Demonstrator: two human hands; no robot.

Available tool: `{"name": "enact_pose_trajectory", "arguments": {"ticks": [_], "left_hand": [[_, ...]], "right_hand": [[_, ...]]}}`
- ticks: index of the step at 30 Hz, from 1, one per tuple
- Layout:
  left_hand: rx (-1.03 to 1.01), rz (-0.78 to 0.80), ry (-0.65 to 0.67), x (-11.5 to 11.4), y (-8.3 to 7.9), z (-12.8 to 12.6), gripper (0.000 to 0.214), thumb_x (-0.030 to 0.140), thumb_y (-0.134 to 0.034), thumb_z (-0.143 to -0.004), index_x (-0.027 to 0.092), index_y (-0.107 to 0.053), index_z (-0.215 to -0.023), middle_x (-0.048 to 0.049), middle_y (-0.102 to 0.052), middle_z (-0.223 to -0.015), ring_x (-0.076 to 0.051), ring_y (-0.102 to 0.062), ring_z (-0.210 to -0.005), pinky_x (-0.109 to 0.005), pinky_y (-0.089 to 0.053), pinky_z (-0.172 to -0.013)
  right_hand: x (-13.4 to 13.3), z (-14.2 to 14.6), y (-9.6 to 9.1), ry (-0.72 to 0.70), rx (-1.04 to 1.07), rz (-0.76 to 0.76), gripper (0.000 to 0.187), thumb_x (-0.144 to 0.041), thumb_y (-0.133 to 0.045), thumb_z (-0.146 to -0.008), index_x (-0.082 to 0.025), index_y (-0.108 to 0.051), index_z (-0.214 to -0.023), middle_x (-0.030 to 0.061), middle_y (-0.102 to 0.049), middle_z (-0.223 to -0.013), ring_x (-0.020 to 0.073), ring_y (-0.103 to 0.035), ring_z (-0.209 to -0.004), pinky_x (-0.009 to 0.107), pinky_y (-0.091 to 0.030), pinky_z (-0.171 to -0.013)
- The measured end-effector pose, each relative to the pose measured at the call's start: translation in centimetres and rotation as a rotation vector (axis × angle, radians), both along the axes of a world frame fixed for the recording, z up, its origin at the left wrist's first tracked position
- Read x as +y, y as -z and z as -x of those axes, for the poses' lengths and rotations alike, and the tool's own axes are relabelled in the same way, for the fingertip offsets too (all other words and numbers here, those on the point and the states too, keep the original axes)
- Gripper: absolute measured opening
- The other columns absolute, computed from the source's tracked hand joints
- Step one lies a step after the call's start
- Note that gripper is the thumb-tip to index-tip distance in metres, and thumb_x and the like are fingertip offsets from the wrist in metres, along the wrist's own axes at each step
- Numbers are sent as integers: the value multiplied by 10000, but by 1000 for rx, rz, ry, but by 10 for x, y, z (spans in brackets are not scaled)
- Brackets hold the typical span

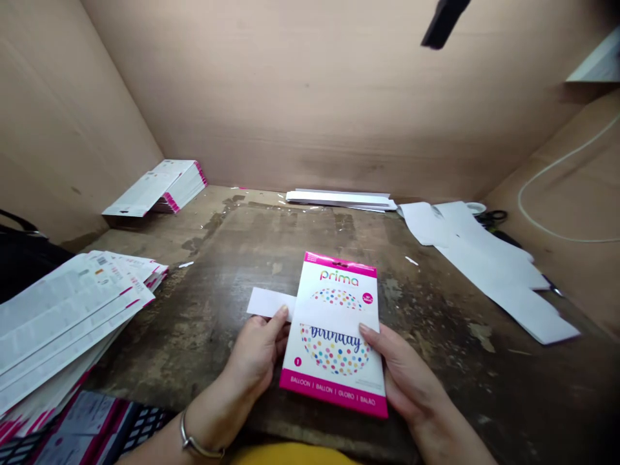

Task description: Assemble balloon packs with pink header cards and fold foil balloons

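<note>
A pink and white balloon packet (334, 387) printed "prima" and "birthday" is held face up above the table, tilted slightly. Across its middle lies a white paper strip (270, 302), which covers part of the printed balloon and sticks out past the left edge. My left hand (259, 345) pinches the strip beside the packet's left edge, thumb on top. My right hand (404, 368) grips the packet's right edge, its thumb pressing at the strip's right end. The fingers beneath the packet are hidden.
White-backed packets (62, 310) are piled at the left over a dark crate (145, 426). Another packet stack (179, 184) stands at the back left. White paper strips (339, 198) lie by the back wall, larger white sheets (498, 271) and scissors (496, 216) at the right.
</note>
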State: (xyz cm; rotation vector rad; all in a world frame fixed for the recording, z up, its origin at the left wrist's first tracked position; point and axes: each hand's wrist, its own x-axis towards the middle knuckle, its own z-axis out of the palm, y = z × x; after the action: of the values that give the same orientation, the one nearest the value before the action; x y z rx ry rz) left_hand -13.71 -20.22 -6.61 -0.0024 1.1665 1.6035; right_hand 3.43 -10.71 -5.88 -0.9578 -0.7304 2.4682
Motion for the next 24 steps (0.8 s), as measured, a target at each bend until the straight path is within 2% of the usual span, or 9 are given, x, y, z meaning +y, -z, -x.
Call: {"name": "enact_pose_trajectory", "arguments": {"ticks": [3, 5, 8, 10, 12, 20, 22, 24], "left_hand": [[285, 101, -17, 1, 3, 12, 157, 209, -673, -756, 112, -617, -867, -81, -715, -719, -223, -686, -660, -339, -558, -649], [527, 139, 66, 0, 3, 21, 115, 244, -641, -773, 136, -633, -814, -57, -707, -701, -225, -676, -662, -320, -546, -623], [1044, 164, 246, 0, -2, 29, 188, 299, -535, -837, 174, -648, -754, -35, -685, -706, -217, -645, -692, -299, -500, -633], [1387, 151, 318, 3, -4, 28, 226, 274, -478, -865, 181, -640, -738, -37, -661, -744, -200, -611, -710, -293, -463, -660], [1615, 125, 350, 8, -4, 24, 210, 215, -456, -870, 170, -624, -753, -52, -639, -804, -189, -585, -742, -293, -441, -684], [2014, 131, 549, 23, 8, 11, 156, 126, -452, -865, 166, -557, -757, -70, -591, -816, -202, -540, -792, -304, -444, -707], [2080, 111, 601, 23, 9, 12, 142, 105, -458, -850, 166, -549, -759, -71, -584, -809, -205, -532, -766, -304, -442, -681], [2115, 101, 644, 23, 8, 13, 136, 84, -463, -832, 162, -548, -760, -73, -577, -791, -207, -525, -730, -305, -435, -652]], "right_hand": [[2, 5, 4, 14, -38, -25, 375, -259, -692, -761, -141, -595, -1104, 148, -698, -1002, 325, -648, -949, 544, -475, -884], [2, 8, 6, 24, -57, -44, 379, -254, -703, -754, -143, -601, -1101, 140, -704, -982, 322, -655, -933, 538, -483, -877], [0, 12, 9, 41, -103, -61, 375, -255, -714, -739, -138, -612, -1081, 134, -715, -937, 326, -665, -901, 532, -505, -845], [0, 14, 11, 54, -137, -70, 372, -256, -719, -728, -134, -618, -1064, 131, -721, -903, 330, -672, -876, 529, -517, -825], [-1, 15, 12, 57, -160, -86, 359, -255, -718, -722, -132, -623, -1047, 123, -725, -875, 328, -676, -859, 520, -524, -814], [-1, 20, 12, 36, -209, -198, 328, -324, -713, -693, -142, -628, -952, 110, -727, -843, 337, -677, -841, 476, -552, -720], [-1, 19, 10, 28, -229, -237, 351, -343, -694, -702, -143, -607, -976, 112, -723, -867, 328, -677, -843, 458, -553, -708], [-1, 14, 8, -3, -298, -349, 397, -374, -645, -740, -140, -564, -1050, 116, -714, -902, 316, -673, -851, 450, -552, -708]]}}
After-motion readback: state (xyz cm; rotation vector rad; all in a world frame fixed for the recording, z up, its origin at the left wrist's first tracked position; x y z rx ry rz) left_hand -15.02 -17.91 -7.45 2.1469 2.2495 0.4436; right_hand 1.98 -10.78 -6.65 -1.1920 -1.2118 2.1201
